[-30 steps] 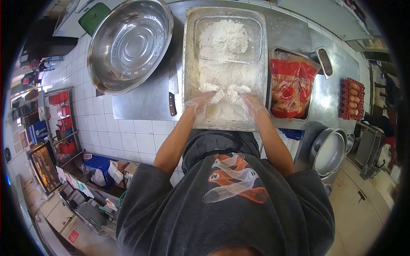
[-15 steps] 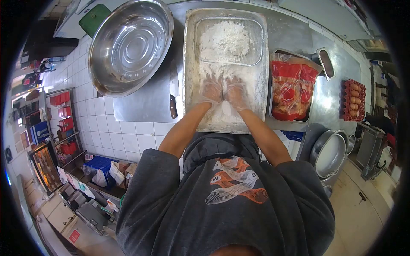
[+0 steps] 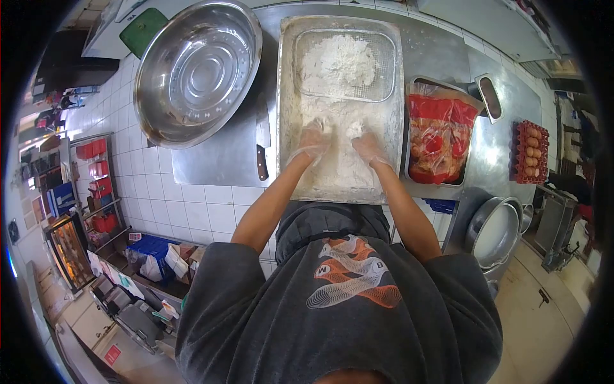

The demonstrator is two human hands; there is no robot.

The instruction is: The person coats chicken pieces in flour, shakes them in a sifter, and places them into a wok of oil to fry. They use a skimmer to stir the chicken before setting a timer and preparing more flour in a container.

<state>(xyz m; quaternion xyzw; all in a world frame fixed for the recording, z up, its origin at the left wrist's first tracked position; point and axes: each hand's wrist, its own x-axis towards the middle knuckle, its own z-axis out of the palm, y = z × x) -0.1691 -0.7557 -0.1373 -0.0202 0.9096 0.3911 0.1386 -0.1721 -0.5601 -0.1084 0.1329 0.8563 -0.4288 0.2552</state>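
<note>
In clear plastic gloves, both hands work over a large metal tray [image 3: 286, 185] spread with white flour [image 3: 342, 173]. My left hand [image 3: 313, 142] has its fingers curled around a flour-coated piece [image 3: 324, 121] whose kind the coating hides. Level with it, my right hand [image 3: 367, 147] closes on a second white-coated piece [image 3: 355, 129]. The two hands are apart, with flour between them. Beyond them, a wire basket [image 3: 391, 89] lies in the far half of the tray with a heap of flour [image 3: 339, 61] in it.
Left stands a big steel bowl [image 3: 208, 73], with a knife [image 3: 261, 160] beside the tray. On the right, a metal pan [image 3: 407, 163] holds a red-and-clear bag of raw meat [image 3: 438, 137]. Farther right are an egg tray [image 3: 531, 152] and a pot of white liquid [image 3: 495, 233].
My hands were side by side, pressed into the flour with fingers spread. They have moved apart, and their fingers have curled around white-coated pieces.
</note>
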